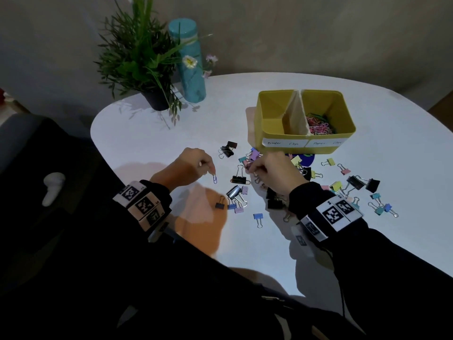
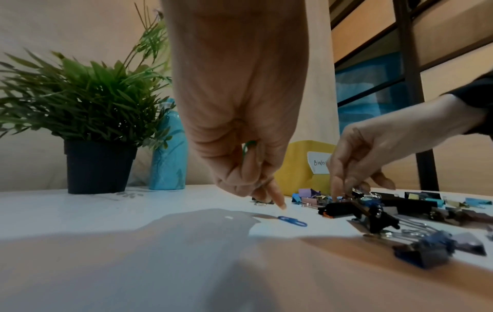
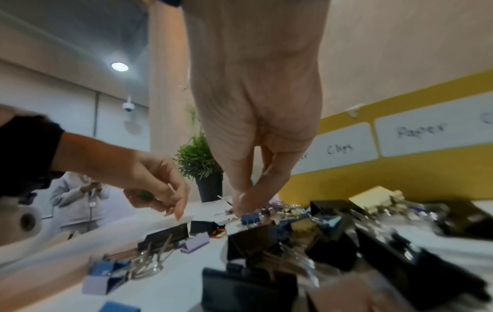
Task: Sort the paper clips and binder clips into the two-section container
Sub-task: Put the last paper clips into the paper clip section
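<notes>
The yellow two-section container [image 1: 269,126] stands at the back right, labelled "Binder Clips" and "Paper Clips". Coloured paper clips [image 1: 318,123] fill its right section; the left section shows bare. Black and pastel binder clips [image 1: 237,179] lie scattered in front of it. My left hand [image 1: 213,171] holds a green paper clip [image 2: 249,147] in its curled fingers, with its forefinger pointing down at a blue paper clip [image 1: 215,178] on the table. My right hand [image 1: 252,171] pinches thumb and forefinger down in the pile beside a small blue binder clip [image 3: 250,218]; what they hold is hidden.
A potted plant [image 1: 157,99] and a teal bottle [image 1: 191,77] stand at the back left of the white table [image 1: 147,143]. More binder clips [image 1: 355,182] spread to the right. A white object [image 1: 52,187] lies on a dark seat at left. A person [image 3: 80,200] stands far behind.
</notes>
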Tool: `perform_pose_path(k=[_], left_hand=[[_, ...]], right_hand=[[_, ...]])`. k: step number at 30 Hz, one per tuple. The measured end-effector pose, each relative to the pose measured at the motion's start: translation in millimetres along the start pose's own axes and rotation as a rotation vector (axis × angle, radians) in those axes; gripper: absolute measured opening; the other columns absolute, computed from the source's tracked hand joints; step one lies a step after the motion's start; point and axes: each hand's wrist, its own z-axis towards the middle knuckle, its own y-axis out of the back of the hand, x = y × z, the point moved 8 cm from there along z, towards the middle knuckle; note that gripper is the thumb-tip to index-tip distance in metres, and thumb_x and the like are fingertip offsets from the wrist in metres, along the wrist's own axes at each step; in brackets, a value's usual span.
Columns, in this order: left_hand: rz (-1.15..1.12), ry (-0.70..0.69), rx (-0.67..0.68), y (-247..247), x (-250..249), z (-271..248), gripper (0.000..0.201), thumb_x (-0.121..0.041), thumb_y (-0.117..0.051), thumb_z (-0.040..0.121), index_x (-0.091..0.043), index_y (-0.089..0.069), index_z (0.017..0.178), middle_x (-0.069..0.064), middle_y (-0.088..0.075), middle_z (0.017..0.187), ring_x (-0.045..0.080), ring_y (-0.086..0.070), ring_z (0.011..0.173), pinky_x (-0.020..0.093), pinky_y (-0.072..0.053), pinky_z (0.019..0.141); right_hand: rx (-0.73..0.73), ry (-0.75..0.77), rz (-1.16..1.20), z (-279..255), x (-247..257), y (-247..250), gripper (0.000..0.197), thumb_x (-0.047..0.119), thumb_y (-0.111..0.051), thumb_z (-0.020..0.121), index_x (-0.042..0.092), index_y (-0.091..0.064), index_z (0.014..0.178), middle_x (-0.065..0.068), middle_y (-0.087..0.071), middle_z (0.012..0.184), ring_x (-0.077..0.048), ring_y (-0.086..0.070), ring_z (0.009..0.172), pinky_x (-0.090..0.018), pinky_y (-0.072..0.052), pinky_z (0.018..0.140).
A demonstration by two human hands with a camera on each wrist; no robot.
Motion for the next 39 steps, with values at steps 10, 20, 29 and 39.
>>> perform_pose_path(k=[10, 20, 29, 39], left_hand=[[-0.038, -0.124, 0.051, -10.4, 5.4, 7.7, 0.025, -0.015, -0.088, 0.062, -0.009, -0.074, 0.082, -0.006, -0.06, 0.076, 0.001, -0.05, 0.06, 0.012, -0.033, 0.056], [0.249, -0.192, 0.086, -28.7, -3.7, 5.7, 0.019, -0.027, -0.064, 0.088, -0.009, -0.06, 0.083, -0.003, -0.05, 0.081, 0.016, -0.046, 0.071, 0.028, -0.035, 0.066], [0.579, -0.231, 0.015, -23.4, -26.7, 10.4, 0.016, -0.017, -0.045, 0.099, -0.004, -0.054, 0.095, 0.014, -0.055, 0.094, 0.031, -0.057, 0.081, 0.038, -0.046, 0.068], [-0.076, -0.207, -0.12, 46.7, -196.2, 108.4, 0.031, -0.007, -0.05, 0.096, 0.002, -0.059, 0.068, 0.011, -0.064, 0.078, 0.003, -0.05, 0.06, 0.011, -0.039, 0.05]], right_hand=[[0.038, -0.041, 0.132, 3.2, 0.1, -16.5, 0.01, 0.009, -0.081, 0.072, 0.009, -0.073, 0.078, -0.003, -0.07, 0.079, -0.011, -0.064, 0.072, -0.026, -0.053, 0.077], [0.113, 0.02, -0.081, -7.0, 10.9, -21.7, 0.011, 0.011, -0.062, 0.087, 0.006, -0.071, 0.081, -0.011, -0.067, 0.09, -0.024, -0.061, 0.087, -0.031, -0.047, 0.077], [-0.048, -0.112, -0.075, -42.6, -23.8, 76.4, 0.006, 0.016, -0.072, 0.083, 0.015, -0.069, 0.078, -0.003, -0.069, 0.08, -0.017, -0.063, 0.076, -0.03, -0.052, 0.072], [-0.541, -0.245, 0.164, -41.7, -103.0, 201.7, 0.017, 0.008, -0.07, 0.08, 0.019, -0.061, 0.069, -0.011, -0.07, 0.077, -0.029, -0.069, 0.075, -0.046, -0.059, 0.073]])
